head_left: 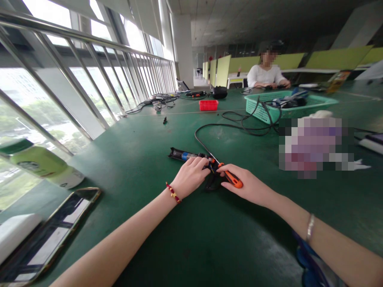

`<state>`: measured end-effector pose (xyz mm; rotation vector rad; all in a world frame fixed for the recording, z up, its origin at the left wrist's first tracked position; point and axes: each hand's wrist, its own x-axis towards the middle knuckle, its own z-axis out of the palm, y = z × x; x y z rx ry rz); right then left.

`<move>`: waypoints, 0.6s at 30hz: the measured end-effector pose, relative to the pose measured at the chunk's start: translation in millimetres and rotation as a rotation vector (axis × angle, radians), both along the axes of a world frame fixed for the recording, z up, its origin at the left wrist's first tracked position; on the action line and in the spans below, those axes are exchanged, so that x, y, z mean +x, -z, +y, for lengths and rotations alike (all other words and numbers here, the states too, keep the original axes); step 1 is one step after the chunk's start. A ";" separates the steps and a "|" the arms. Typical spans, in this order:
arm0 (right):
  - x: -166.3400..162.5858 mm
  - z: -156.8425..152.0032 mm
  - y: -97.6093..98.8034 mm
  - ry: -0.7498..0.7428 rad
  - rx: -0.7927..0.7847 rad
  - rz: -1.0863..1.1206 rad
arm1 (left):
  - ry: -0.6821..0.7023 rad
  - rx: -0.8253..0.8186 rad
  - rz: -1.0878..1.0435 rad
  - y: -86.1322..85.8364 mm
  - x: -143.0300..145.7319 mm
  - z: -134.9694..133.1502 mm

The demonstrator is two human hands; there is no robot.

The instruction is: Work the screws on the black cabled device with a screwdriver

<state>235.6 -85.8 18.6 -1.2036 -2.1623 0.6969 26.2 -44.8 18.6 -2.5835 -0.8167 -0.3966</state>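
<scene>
"Near the middle of the head view, what lies under the hands?"

"A slim black device [188, 156] with a blue section, on a green table [134, 167]. Its left end sticks out uncovered; toward its right end I make out small wires."

"And the left hand [191, 173]?"

"It reaches up from the lower left, a red bracelet [173, 194] at the wrist. The fingers are curled close together, clamped on the device's right part."

"The right hand [248, 183]?"

"Just right of centre, beside the other. Thumb and fingers are closed on the orange-and-black handle of a screwdriver [234, 180], its shaft slanting up and left toward the device. Whether the tip touches anything, I cannot tell."

"That dark piece [211, 183] just below the hands?"

"Close to the device; I can't see whether the two are joined."

"What else is about?"

"Above the hands, a black cable [215, 124] loops off toward a green basket [252, 107] of dark items at the upper right. A small red basket [208, 105] stands at upper centre. Along the left edge are a green-capped bottle [44, 163] and a phone [56, 239]."

"Farther back?"

"A person in white [266, 75], upper right, and a metal railing [54, 32], upper left."
</scene>
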 end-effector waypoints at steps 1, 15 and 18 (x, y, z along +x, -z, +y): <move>0.1 0.1 0.0 -0.001 -0.001 0.000 | 0.002 0.000 0.003 0.2 0.2 0.5; 0.6 -0.3 0.0 0.003 -0.011 -0.004 | -0.003 0.025 0.015 1.6 -0.5 3.5; 1.2 0.1 0.5 -0.002 -0.017 -0.002 | -0.046 0.000 -0.137 -2.7 -4.1 6.5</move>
